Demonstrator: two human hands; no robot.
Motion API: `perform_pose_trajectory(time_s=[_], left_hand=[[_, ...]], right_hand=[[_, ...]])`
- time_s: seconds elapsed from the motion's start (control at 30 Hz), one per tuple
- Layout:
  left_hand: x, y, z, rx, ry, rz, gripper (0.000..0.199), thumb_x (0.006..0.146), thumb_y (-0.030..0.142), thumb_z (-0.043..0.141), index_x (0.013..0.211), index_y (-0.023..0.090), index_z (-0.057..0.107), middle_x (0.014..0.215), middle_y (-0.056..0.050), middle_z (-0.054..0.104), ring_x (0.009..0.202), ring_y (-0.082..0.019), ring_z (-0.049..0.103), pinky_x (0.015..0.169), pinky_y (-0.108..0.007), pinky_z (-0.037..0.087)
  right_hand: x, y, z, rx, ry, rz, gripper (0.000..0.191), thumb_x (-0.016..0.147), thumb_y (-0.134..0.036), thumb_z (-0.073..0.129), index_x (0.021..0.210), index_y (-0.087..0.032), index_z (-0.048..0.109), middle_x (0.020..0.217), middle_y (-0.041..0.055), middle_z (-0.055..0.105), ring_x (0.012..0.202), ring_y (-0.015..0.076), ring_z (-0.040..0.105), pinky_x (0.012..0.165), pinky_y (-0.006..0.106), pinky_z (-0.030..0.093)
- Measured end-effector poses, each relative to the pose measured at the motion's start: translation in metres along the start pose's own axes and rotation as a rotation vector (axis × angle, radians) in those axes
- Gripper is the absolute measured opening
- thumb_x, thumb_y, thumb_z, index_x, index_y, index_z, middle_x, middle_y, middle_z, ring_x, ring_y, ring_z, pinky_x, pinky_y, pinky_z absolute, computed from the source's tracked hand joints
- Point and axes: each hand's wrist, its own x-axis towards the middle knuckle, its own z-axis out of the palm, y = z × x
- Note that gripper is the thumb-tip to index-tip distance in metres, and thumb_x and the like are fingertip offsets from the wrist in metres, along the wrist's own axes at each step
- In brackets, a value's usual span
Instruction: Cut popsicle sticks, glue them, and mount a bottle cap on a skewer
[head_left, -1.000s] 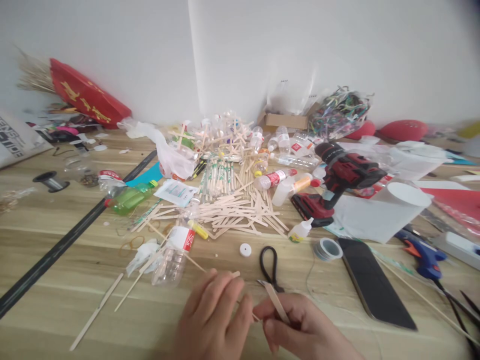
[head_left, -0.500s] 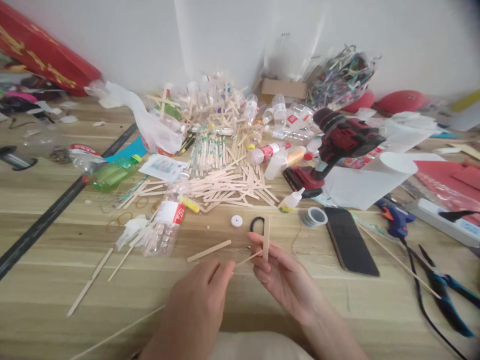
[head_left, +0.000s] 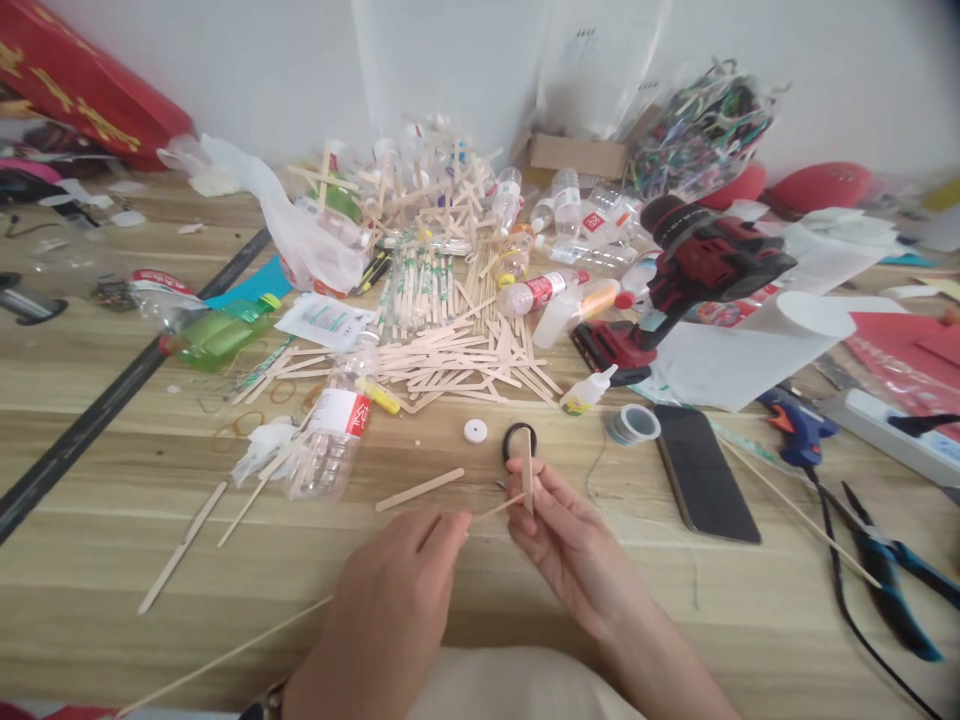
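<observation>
Between its fingertips my left hand (head_left: 405,585) pinches a thin wooden skewer (head_left: 225,655), which passes under the hand to the lower left and shows again past the fingertips. The skewer's other end meets a flat craft stick (head_left: 527,465), held upright in the fingers of my right hand (head_left: 566,535). Just behind that stick lies a black ring (head_left: 519,441). A white disc (head_left: 475,431) rests farther left. Another craft stick (head_left: 420,489) lies in front of my left hand.
A pile of craft sticks (head_left: 450,365) spreads behind the hands. At left lies a plastic bottle (head_left: 330,430); at right are a phone (head_left: 705,475), a wire spool (head_left: 632,425), a glue bottle (head_left: 589,390), a red drill (head_left: 690,270), a glue gun (head_left: 801,430) and pliers (head_left: 889,580).
The upright craft stick has turned more edge-on in my right hand, and the black ring shows more fully. The whole view has shifted slightly. Both hands keep their hold.
</observation>
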Motion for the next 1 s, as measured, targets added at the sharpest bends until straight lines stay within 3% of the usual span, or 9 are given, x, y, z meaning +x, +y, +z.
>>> perform_pose_trajectory(time_s=[0.23,0.37,0.73,1.0], left_hand=[[0.005,0.004,-0.003,-0.158,-0.024,-0.066,0.032,0.096,0.014,0.034,0.088,0.02,0.064,0.08,-0.004,0.074,0.066,-0.019,0.071,0.058,-0.027,0.055],[0.003,0.005,-0.002,-0.276,-0.065,-0.134,0.028,0.097,0.016,0.036,0.091,0.021,0.063,0.083,-0.001,0.075,0.071,-0.018,0.071,0.061,-0.026,0.052],[0.0,0.009,-0.006,-0.552,-0.239,-0.334,0.024,0.098,0.027,0.039,0.092,0.024,0.061,0.082,0.002,0.072,0.073,-0.016,0.067,0.064,-0.025,0.045],[-0.001,0.014,-0.006,-0.647,-0.232,-0.347,0.028,0.099,0.032,0.036,0.085,0.022,0.059,0.062,0.003,0.057,0.055,-0.014,0.053,0.054,-0.024,0.035]], right_hand=[[-0.002,0.012,-0.003,-0.165,0.068,-0.239,0.026,0.077,-0.046,0.078,0.081,-0.022,0.07,0.063,-0.0043,0.054,0.052,0.004,0.043,0.048,0.015,0.033],[-0.004,0.017,-0.005,-0.239,0.072,-0.33,0.024,0.079,-0.046,0.076,0.086,-0.024,0.073,0.073,-0.0011,0.061,0.055,0.0051,0.048,0.05,0.018,0.037],[-0.017,0.02,-0.005,-0.349,-0.022,-0.377,0.017,0.085,-0.04,0.071,0.096,-0.03,0.078,0.072,0.0008,0.059,0.049,0.0048,0.043,0.045,0.02,0.032],[-0.02,0.023,-0.009,-0.5,-0.076,-0.478,0.018,0.09,-0.032,0.066,0.105,-0.033,0.077,0.071,-0.0005,0.052,0.054,0.0083,0.043,0.048,0.023,0.033]])
